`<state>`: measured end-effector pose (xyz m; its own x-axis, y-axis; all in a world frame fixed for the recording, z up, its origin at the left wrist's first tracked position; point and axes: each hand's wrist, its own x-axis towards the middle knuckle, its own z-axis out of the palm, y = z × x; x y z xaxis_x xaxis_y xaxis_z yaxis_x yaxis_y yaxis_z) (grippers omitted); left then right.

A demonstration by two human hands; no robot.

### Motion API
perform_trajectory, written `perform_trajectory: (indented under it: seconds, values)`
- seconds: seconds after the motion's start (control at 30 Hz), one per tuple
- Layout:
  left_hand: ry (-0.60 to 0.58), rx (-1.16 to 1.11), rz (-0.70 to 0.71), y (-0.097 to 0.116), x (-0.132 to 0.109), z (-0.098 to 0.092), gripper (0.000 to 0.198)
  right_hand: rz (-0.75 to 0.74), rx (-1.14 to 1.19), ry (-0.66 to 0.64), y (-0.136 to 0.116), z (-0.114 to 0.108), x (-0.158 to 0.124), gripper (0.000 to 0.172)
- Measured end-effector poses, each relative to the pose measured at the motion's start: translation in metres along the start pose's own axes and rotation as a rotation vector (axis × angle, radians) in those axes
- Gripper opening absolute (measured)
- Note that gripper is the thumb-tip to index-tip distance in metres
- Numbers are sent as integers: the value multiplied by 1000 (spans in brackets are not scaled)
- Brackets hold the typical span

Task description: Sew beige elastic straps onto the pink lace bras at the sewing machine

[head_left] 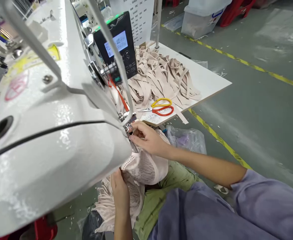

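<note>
A pale pink lace bra (146, 166) hangs over my lap below the head of a white sewing machine (68, 150). My left hand (120, 188) has its fingers closed on the bra's edge, with the fingertips partly hidden behind the machine head. By the needle and presser foot (128, 128), my right hand (148, 138) has its thumb and fingers pinched together, the wrist above the bra's cup. What lies between those fingertips is too small to tell. More gathered pale pink fabric (106, 203) hangs left of my left hand.
On the white table (211, 81) lie a heap of beige fabric strips (161, 75) and scissors (159, 108) with yellow and red handles. A control panel (118, 45) stands behind the needle. A clear plastic bag (186, 138) lies below the table's edge. A plastic bin (199, 21) stands farther back.
</note>
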<state>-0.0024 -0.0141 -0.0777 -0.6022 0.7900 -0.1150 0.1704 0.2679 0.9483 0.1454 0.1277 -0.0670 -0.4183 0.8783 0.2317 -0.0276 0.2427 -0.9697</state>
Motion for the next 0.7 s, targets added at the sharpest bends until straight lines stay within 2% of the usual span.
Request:
perform_trajectory:
  seconds: [0.07,0.13,0.23,0.33,0.5,0.7]
  values:
    - [17,-51,-97,4,2,3,47,56,16,-19,-2,-2,-7,18]
    - [82,-139,-194,13,2,7,46,95,20,-42,-5,-4,-13,18]
    - [188,-263,-259,27,1,14,39,109,8,-59,-9,-5,-18,18]
    - [231,-320,-206,34,0,18,34,99,-20,-73,-10,-6,-22,22]
    - [239,-382,-120,35,1,19,34,81,-18,-110,-9,-4,-24,28]
    - [254,-329,-73,42,-4,18,30,106,-26,-109,-12,-4,-27,34]
